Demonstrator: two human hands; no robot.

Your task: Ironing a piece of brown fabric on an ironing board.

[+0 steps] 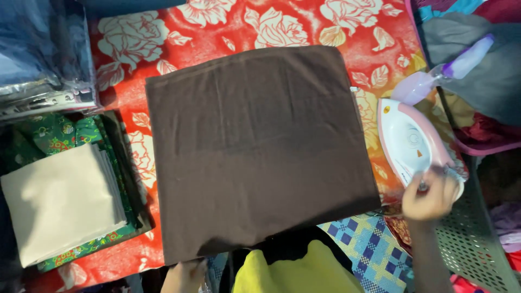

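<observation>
A brown cloth (pixel 260 152) lay flat and smooth, folded into a square, on the red flowered surface (pixel 228 27). The right hand (pixel 431 198) was closed around the back of the pink and white iron (pixel 415 144), which stood off the cloth's right edge. The left hand (pixel 184 274) touched the cloth's near edge; I could not tell its grip. A pile of folded cloths (pixel 59 201) sat to the left, with little room on either side.

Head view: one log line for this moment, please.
left hand: on near edge of brown cloth | right hand: gripping iron handle | iron: beside cloth
</observation>
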